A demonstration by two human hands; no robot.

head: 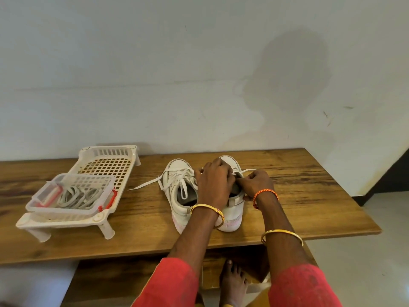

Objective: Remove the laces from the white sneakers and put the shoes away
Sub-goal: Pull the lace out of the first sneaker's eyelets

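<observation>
Two white sneakers stand side by side on the wooden table [309, 196], toes toward the wall. The left sneaker [179, 189] is laced, with one loose lace end [146, 183] trailing left over the wood. Both hands work on the right sneaker [232, 209]. My left hand [213, 180] covers its lace area with fingers curled over the top. My right hand [257, 182] pinches the dark tongue and the lace at the shoe's opening. A lace end [249, 170] sticks out to the right behind my right hand. Most of this shoe's lacing is hidden under my hands.
A white plastic rack [104, 165] on short legs stands at the table's left. On it lies a clear lidded box [70, 193] holding several pale laces. The table's front edge runs just below the shoes; my bare foot [232, 282] shows on a lower wooden shelf.
</observation>
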